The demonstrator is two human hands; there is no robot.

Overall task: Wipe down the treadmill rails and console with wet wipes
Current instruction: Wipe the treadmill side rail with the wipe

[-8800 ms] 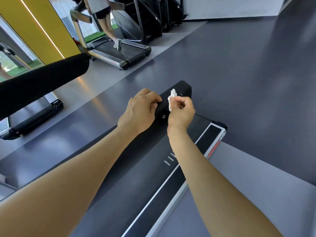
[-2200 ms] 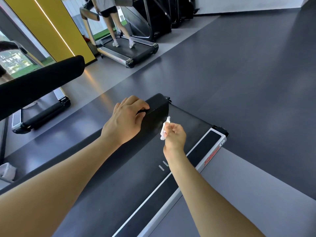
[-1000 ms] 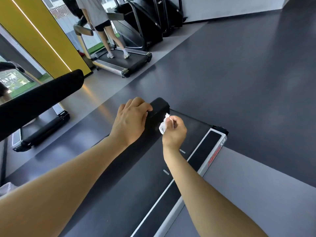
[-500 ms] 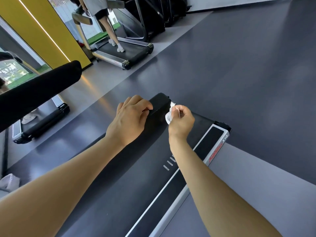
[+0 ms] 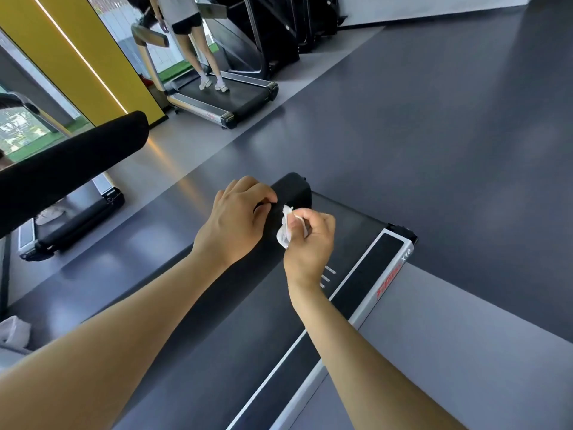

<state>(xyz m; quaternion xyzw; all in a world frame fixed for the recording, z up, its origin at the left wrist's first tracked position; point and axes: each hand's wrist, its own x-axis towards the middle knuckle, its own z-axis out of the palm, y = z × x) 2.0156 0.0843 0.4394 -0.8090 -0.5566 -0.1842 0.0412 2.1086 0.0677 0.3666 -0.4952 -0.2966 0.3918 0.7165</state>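
A black padded treadmill rail (image 5: 293, 189) runs away from me and ends just past my hands. My left hand (image 5: 235, 218) grips the rail near its end, fingers curled over the top. My right hand (image 5: 310, 240) pinches a crumpled white wet wipe (image 5: 284, 231) and holds it against the rail's right side, just beside my left hand. Below lies the treadmill deck with its dark belt (image 5: 248, 352) and a silver side strip (image 5: 376, 293) with red lettering. The console is out of view.
A second black padded rail (image 5: 71, 162) crosses at the upper left. A person walks on another treadmill (image 5: 223, 100) at the back. A further treadmill base (image 5: 71, 225) lies left. A white bag (image 5: 12, 332) sits at the left edge. Grey floor spreads right.
My right hand has shifted the wipe back and forth along the rail's end over the last seconds. My left hand has kept its grip on the rail.
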